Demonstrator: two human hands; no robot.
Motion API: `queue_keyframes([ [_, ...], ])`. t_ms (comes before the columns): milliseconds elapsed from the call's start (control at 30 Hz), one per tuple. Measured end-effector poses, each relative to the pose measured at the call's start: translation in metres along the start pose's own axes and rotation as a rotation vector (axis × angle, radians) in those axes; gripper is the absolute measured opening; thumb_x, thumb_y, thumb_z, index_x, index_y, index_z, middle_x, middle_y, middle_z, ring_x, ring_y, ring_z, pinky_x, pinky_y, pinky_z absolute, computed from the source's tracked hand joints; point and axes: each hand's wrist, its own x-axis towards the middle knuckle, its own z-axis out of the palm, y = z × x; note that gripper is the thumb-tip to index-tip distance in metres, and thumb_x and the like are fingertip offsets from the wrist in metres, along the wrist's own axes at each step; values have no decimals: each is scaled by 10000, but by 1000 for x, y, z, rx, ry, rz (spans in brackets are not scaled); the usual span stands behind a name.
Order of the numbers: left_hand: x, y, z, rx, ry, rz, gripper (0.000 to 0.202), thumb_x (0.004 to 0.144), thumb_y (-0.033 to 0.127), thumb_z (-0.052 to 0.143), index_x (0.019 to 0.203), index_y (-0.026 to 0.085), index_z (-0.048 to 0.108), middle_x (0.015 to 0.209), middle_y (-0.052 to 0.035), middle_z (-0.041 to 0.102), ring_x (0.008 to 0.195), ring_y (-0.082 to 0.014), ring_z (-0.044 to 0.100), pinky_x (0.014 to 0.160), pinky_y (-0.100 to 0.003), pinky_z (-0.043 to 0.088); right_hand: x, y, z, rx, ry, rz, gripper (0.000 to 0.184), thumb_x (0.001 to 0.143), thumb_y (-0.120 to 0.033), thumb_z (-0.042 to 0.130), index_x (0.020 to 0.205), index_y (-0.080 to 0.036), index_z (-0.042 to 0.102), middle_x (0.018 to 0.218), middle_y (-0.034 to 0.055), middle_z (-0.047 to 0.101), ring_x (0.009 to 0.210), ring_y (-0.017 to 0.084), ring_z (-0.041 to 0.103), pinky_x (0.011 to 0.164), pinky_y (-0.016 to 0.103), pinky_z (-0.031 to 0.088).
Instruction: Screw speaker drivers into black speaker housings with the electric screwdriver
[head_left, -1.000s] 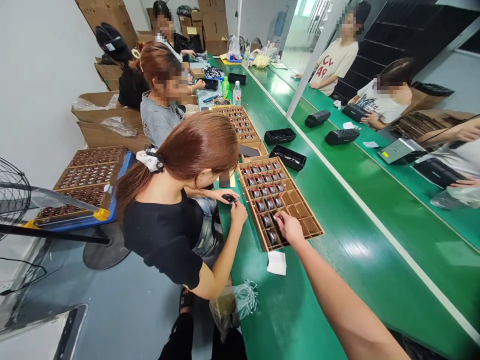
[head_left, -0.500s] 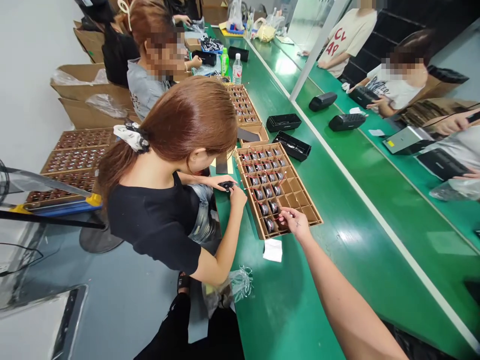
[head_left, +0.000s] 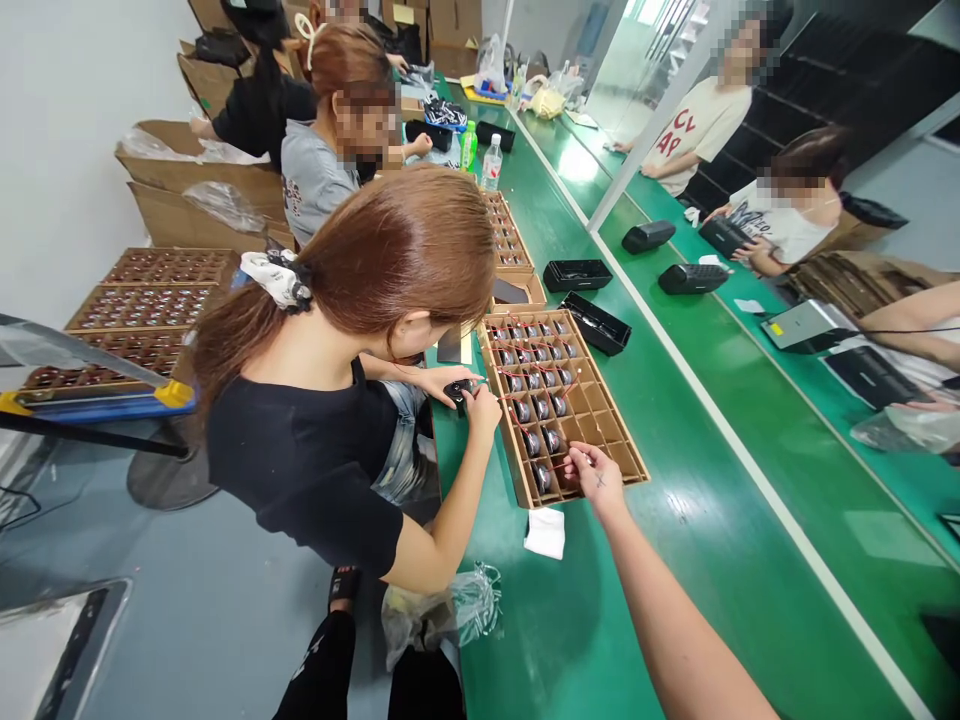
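My right hand (head_left: 595, 474) reaches from the lower right to the near end of a brown cardboard divider tray (head_left: 634, 468) on the green belt. Its fingers are curled together in a pinch over a near compartment, beside a red wire; what they hold is hidden. The tray's cells hold several small round dark parts with red wires (head_left: 540, 408). A seated co-worker in a black top (head_left: 315, 470) works on one dark part (head_left: 457, 390) with both hands just left of the tray. My left hand is out of sight.
A white paper scrap (head_left: 545, 532) lies before the tray and a clear plastic bag (head_left: 457, 610) hangs at the belt edge. Black trays (head_left: 596, 322) and black speaker bodies (head_left: 690, 278) sit farther along. Other people sit on both sides. More filled trays (head_left: 142, 305) are stacked at left.
My right hand has stayed at the near end of the tray, shifting slightly toward its corner. The view has swung a little; the co-worker keeps handling her part.
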Motion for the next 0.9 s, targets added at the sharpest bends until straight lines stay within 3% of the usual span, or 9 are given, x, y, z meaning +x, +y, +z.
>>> queue_keyframes([
  [333, -16, -28, -8, -51, -71, 49, 355, 978, 427, 699, 1269, 227, 658, 1335, -65, 651, 1235, -305, 636, 983, -452, 581, -12, -9, 3, 11, 43, 86, 284, 1000, -371, 654, 1153, -132, 641, 961, 34, 668, 751, 124, 644, 660, 274, 596],
  [567, -21, -46, -28, -144, -166, 108, 358, 989, 459, 674, 1280, 251, 654, 1360, -75, 650, 1248, -289, 630, 1012, -473, 569, -47, -15, 10, 0, 73, 22, 335, 1009, -410, 634, 1201, -135, 643, 1018, 58, 698, 833, 156, 688, 752, 334, 627],
  [700, -20, -37, -48, -206, -231, 176, 377, 986, 462, 676, 1300, 257, 644, 1380, -71, 637, 1289, -301, 604, 1049, -502, 544, -79, -29, 22, -80, 128, -111, 393, 1011, -474, 615, 1205, -136, 663, 979, 55, 726, 830, 166, 711, 825, 385, 632],
  [800, -24, -20, -71, -248, -289, 247, 425, 998, 441, 663, 1355, 217, 606, 1427, -97, 597, 1308, -311, 585, 1087, -555, 507, -107, -57, 18, -176, 144, -240, 467, 975, -547, 640, 1234, -162, 693, 959, 62, 762, 849, 189, 734, 926, 440, 616],
  [900, -55, -3, -101, -294, -370, 333, 484, 995, 461, 659, 1405, 217, 575, 1489, -119, 549, 1353, -323, 547, 1128, -581, 463, -137, -100, -1, -244, 70, -365, 485, 919, -590, 677, 1232, -226, 745, 891, 63, 785, 828, 212, 749, 936, 407, 619],
])
